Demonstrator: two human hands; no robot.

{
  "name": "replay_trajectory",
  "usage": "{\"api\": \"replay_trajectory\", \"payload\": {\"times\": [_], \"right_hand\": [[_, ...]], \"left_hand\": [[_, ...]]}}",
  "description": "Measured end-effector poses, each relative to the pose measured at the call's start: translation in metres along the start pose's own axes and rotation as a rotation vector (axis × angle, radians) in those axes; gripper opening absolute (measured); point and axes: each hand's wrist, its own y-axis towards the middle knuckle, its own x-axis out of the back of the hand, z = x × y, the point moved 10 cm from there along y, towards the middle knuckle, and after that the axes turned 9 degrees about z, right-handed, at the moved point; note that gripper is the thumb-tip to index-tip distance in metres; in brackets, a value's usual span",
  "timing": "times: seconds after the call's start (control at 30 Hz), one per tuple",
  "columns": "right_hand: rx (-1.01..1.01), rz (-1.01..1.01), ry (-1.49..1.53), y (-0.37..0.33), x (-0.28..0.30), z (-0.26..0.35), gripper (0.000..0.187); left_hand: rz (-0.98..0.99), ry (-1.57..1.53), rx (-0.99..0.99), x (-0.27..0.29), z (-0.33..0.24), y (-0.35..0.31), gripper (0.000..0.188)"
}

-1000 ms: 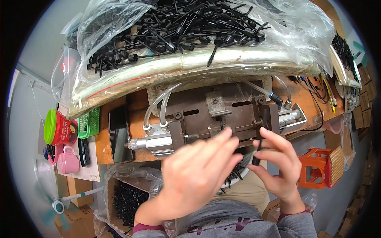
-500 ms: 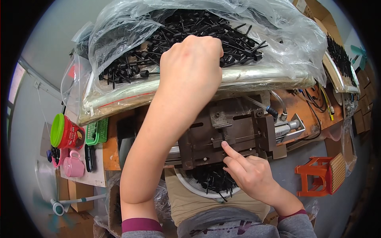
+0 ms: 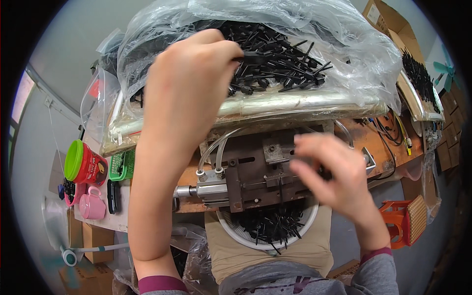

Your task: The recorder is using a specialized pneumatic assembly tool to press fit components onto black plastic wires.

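My left hand is raised over the near left side of a heap of black plastic stemmed parts. Its thumb and forefinger pinch one black plastic part; the remaining fingers curl under, hidden. My right hand hovers at the right side of a dark metal fixture, blurred by motion. A gap shows between its thumb and forefinger, with nothing visible held there. A thin black part lies across the middle of the fixture, below a small metal block.
A round white basket of black parts rests on my lap, under the fixture's front edge. Clear tubes and a cylinder flank the fixture. A red tub and pink mug stand left; an orange stool stands right.
My left hand has moved left, and the black part in its pinch now shows. The right hand has lifted its forefinger off the fixture's middle and swung up and right.
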Motion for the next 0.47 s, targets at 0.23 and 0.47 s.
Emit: {"api": "replay_trajectory", "payload": {"times": [0.23, 0.47], "right_hand": [[0.305, -0.182, -0.349, 0.126, 0.004, -0.013, 0.016], [-0.075, 0.576, -0.684, 0.205, -0.082, -0.053, 0.026]], "left_hand": [[-0.029, -0.303, 0.111, 0.024, -0.027, -0.047, 0.042], [0.277, -0.633, 0.104, -0.031, -0.089, -0.112, 0.03]]}}
